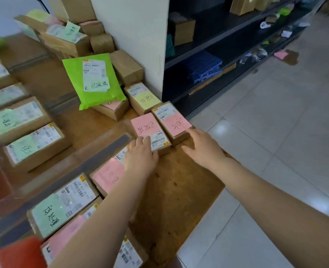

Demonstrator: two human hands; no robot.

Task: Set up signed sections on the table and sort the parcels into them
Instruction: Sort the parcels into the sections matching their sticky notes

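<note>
Wooden table (171, 190) beside a tiled floor and dark shelving, crowded with cardboard parcels bearing coloured handwritten notes. Step in hand, as I judge it: sorting, with two small pink-noted boxes at the table's far right corner being squared side by side. My left hand (140, 157) rests with fingers extended on the near end of the left pink box (150, 132); my right hand (202, 146), fingers straight, touches the near corner of the right pink box (171, 120). Neither hand grips anything. Next move probably calls for a gentle push to align both boxes without tipping one off the edge. Legible writing: the left note seems to read "已完成", as does the green mailer (92, 80); printed shipping labels are too small to read.
</note>
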